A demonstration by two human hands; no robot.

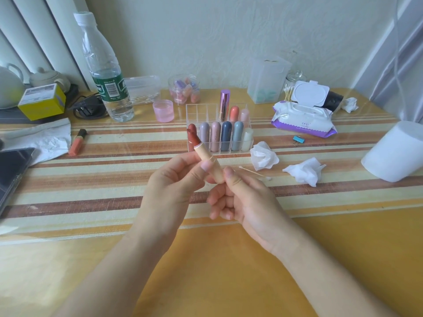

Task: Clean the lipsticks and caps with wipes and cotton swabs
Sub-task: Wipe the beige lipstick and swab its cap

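An uncapped lipstick [207, 154] with a beige tube and a dark red bullet is held tilted above the table's middle. My left hand [174, 186] pinches its upper tube between thumb and fingers. My right hand [242, 197] pinches the tube's lower end with thumb and forefinger. A cotton swab [254, 173] lies on the table just right of my right hand. Two crumpled wipes [264, 159] [304, 171] lie beside it. Behind stands a clear organizer [219, 129] holding several capped lipsticks. The purple wipes pack [304, 115] has its lid open.
A water bottle [105, 72] and a pink cup [163, 110] stand at the back left. An orange lip gloss [77, 143] lies on the left by a tissue. A paper roll [396, 152] sits at the right edge, a dark tablet [11, 172] at the left.
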